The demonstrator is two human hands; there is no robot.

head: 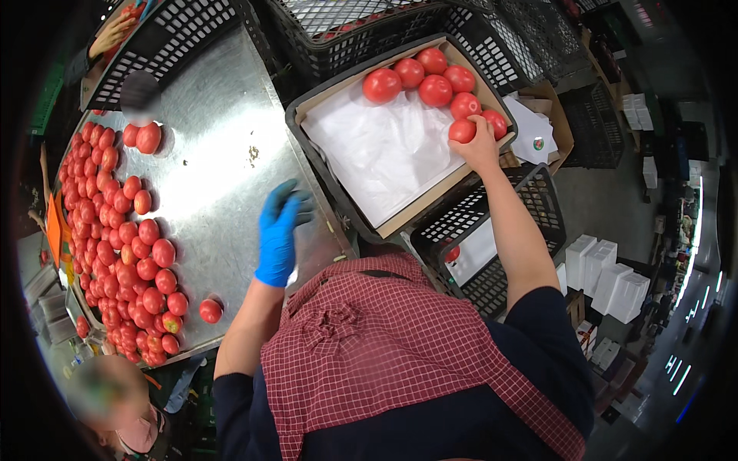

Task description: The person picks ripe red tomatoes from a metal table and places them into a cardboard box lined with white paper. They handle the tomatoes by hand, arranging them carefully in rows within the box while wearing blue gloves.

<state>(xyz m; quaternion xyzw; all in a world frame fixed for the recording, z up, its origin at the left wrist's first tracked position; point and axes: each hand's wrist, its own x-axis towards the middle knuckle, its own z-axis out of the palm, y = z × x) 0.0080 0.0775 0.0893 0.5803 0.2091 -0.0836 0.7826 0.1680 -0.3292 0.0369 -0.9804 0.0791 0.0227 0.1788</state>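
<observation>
My bare right hand [479, 145] grips a red tomato [462, 131] at the right corner of a paper-lined crate [295, 109]. Several other tomatoes [435, 90] lie along the crate's far and right sides, on white paper [380, 155] that covers the rest of its bottom. In a blue glove, my left hand [279, 233] hovers over the near edge of a metal table [225, 115], with nothing in it and its fingers apart. One lone tomato [210, 311] rests on the table, apart from a large spread of tomatoes [127, 271] at the left.
Black plastic crates [501, 52] stand behind the lined crate, and another black crate [426, 233] sits below it on the right. An open cardboard box [556, 124] is beyond. White foam boxes [605, 276] are stacked at right. Another person's hand [112, 34] shows at top left; a co-worker [138, 432] is at bottom left.
</observation>
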